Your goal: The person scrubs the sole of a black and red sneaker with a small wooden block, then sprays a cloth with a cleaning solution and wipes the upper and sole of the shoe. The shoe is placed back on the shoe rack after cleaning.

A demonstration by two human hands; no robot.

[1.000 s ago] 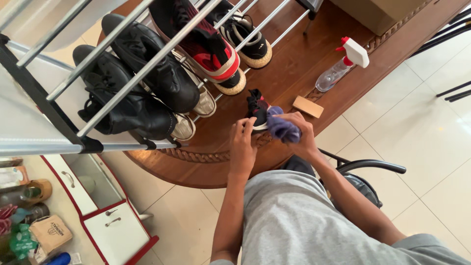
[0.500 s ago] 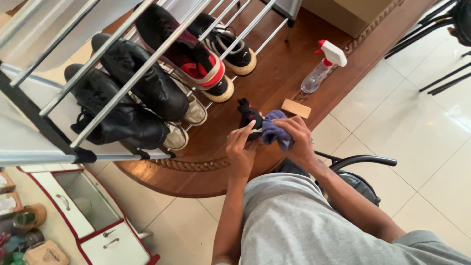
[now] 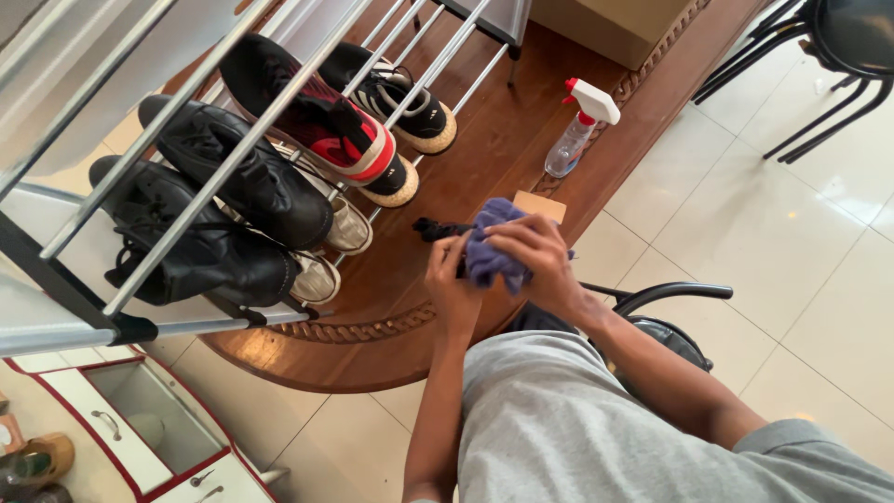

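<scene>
- I look down over my grey shirt (image 3: 596,428) at a round wooden table (image 3: 484,158) on a pale tiled floor (image 3: 782,233).
- My left hand (image 3: 451,284) holds a small black shoe (image 3: 436,228) above the table's near edge. Its fingers are curled closed around the shoe, and only the dark end sticks out to the left.
- My right hand (image 3: 531,261) grips a purple cloth (image 3: 489,251), bunched up, with fingers closed over it. The cloth presses against the shoe, covering most of it, so the two hands almost meet.
- Just behind the cloth, a tan flat block (image 3: 545,205) lies on the table, partly hidden.
- Farther back near the table's edge stands a clear spray bottle (image 3: 577,126) with a white and red trigger top.
- To the left, a metal shoe rack (image 3: 233,154) stands on the table. Its bars cross over several shoes: black leather shoes (image 3: 223,205), a black and red sneaker (image 3: 317,121), and a black sneaker with white stripes (image 3: 396,98).
- A black chair arm (image 3: 666,293) curves beside my right forearm.
- At the lower left sits a white cabinet with red trim (image 3: 140,438).
</scene>
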